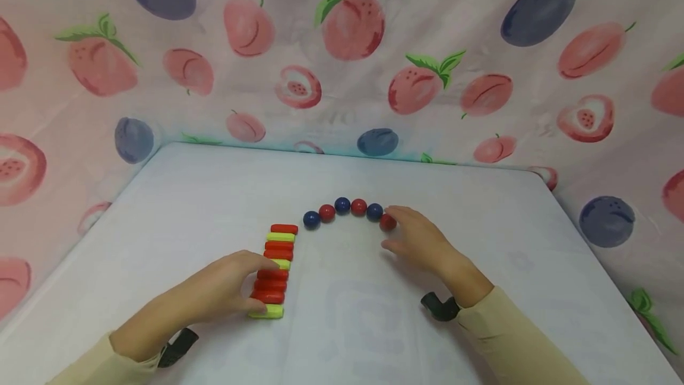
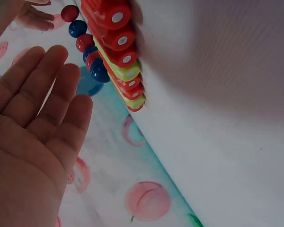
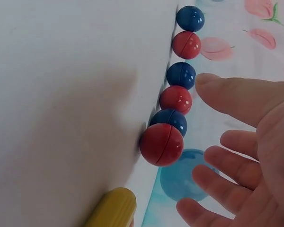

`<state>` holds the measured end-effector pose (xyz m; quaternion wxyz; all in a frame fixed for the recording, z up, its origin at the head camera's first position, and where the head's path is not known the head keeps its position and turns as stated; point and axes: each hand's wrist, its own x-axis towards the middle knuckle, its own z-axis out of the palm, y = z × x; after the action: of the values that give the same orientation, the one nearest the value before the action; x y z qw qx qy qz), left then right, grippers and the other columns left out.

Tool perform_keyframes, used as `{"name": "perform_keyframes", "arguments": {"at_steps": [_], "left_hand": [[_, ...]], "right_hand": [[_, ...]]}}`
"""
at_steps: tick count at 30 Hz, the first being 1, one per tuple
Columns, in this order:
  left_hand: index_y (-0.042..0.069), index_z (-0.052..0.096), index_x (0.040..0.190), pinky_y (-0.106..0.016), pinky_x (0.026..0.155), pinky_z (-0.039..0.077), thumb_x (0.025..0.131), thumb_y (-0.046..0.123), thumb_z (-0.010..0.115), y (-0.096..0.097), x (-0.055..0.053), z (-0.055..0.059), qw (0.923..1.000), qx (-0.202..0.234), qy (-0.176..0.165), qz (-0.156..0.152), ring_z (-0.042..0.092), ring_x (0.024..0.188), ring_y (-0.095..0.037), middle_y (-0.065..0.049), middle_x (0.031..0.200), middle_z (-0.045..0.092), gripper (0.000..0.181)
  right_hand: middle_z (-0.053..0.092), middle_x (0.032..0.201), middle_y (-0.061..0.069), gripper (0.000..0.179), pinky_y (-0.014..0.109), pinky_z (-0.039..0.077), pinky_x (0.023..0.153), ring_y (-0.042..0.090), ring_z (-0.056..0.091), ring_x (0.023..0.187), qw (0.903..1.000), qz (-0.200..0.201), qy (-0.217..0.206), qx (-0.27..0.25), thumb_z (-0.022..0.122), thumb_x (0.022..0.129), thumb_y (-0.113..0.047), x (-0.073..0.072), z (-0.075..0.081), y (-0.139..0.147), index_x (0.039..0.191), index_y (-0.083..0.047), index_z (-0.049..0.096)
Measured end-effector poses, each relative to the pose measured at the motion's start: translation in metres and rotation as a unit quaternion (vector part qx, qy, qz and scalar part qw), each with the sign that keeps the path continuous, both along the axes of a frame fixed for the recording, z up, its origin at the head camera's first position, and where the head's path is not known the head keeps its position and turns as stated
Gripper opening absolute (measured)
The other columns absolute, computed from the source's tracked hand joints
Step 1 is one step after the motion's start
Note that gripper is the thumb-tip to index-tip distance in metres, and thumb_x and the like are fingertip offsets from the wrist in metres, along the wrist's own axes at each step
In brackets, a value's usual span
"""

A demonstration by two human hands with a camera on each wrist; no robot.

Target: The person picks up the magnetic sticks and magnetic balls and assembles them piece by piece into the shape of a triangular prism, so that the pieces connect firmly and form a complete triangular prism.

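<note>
A column of short red and yellow-green sticks [image 1: 278, 254] lies side by side on the white table, left of the middle. Over its near half hovers my left hand [image 1: 221, 287], thumb and forefinger spread around several sticks; in the left wrist view its fingers [image 2: 54, 90] are fairly straight. Beyond the column's far end, red and blue balls [image 1: 342, 205] alternate in an arch. My right hand [image 1: 422, 239] is beside the red ball [image 3: 162, 144] at the arch's right end. Its fingers are loosely bent around nothing, and whether they touch that ball I cannot tell.
The white tabletop [image 1: 352, 325] ends at the back against a fruit-print cloth [image 1: 342, 106], which also rises along both sides. Dark bands with camera mounts sit on the left wrist [image 1: 179, 346] and the right wrist [image 1: 440, 306].
</note>
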<state>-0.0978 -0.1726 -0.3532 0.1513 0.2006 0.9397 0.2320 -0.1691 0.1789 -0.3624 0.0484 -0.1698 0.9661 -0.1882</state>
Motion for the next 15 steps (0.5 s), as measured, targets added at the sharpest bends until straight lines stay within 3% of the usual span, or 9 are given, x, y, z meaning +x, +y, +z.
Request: {"name": "perform_keyframes", "arguments": {"at_steps": [5,12,15], "left_hand": [[0.015,0.070,0.119,-0.049,0.097,0.050,0.075,0.029,0.090,-0.0019,0.0023,-0.0035,0.9996,0.012,-0.020,-0.017,0.059,0.111,-0.024,0.003,0.117,0.066,0.050],[0.016,0.073,0.106,-0.035,0.082,0.055,0.077,0.024,0.088,-0.0041,0.0028,-0.0082,0.9955,0.045,-0.069,-0.048,0.058,0.087,-0.012,0.013,0.094,0.065,0.034],[0.018,0.074,0.104,-0.031,0.080,0.055,0.078,0.023,0.087,-0.0047,0.0038,-0.0100,0.9942,0.051,-0.079,-0.051,0.058,0.085,-0.011,0.016,0.093,0.066,0.030]], "right_hand": [[0.050,0.145,0.021,0.066,0.051,0.033,0.113,0.037,0.042,0.137,0.9999,-0.001,-0.009,0.014,0.076,0.090,-0.022,-0.0027,-0.0015,-0.0024,0.143,0.004,0.048],[0.050,0.145,0.020,0.065,0.051,0.033,0.112,0.037,0.043,0.136,0.9994,-0.004,-0.027,0.019,0.076,0.090,-0.022,-0.0066,-0.0041,-0.0040,0.143,0.003,0.049],[0.051,0.144,0.020,0.064,0.051,0.033,0.112,0.037,0.044,0.136,0.9992,-0.007,-0.034,0.021,0.075,0.090,-0.022,-0.0076,-0.0048,-0.0044,0.143,0.003,0.049]]}}
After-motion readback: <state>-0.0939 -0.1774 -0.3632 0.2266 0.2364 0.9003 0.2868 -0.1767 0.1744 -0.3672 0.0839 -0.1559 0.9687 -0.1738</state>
